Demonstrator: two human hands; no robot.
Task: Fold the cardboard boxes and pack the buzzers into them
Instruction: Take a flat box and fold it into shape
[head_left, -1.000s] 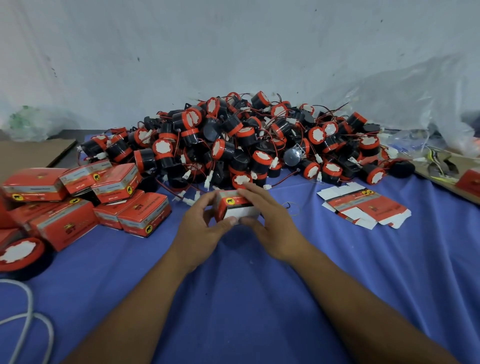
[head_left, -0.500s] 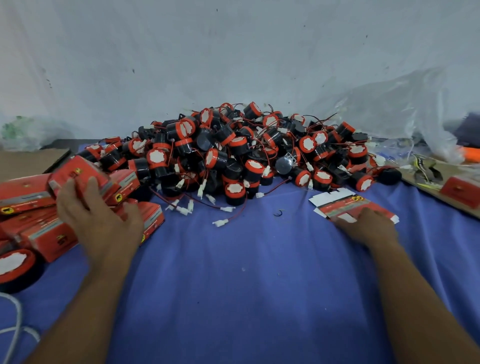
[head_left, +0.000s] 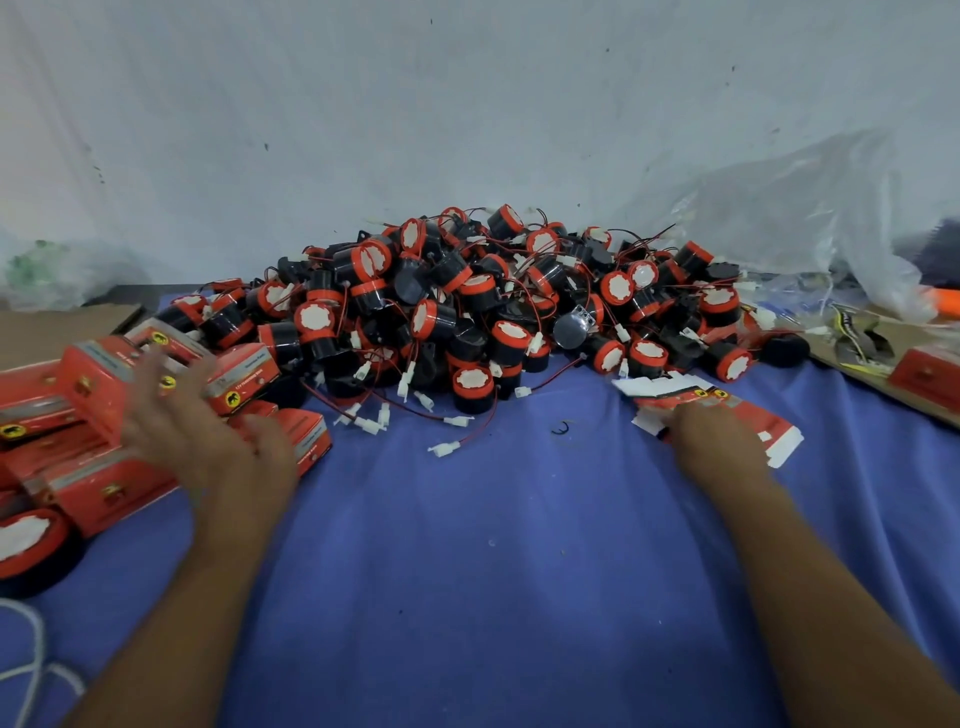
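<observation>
Buzzers (head_left: 467, 322) lie heaped mid-frame on the blue cloth (head_left: 493, 571). My left hand (head_left: 208, 431), blurred, fingers spread and holding nothing, is over the folded boxes (head_left: 104, 384) at left. My right hand (head_left: 714, 441) rests on the flat cartons (head_left: 685, 395) at right; whether it pinches one I cannot tell.
</observation>
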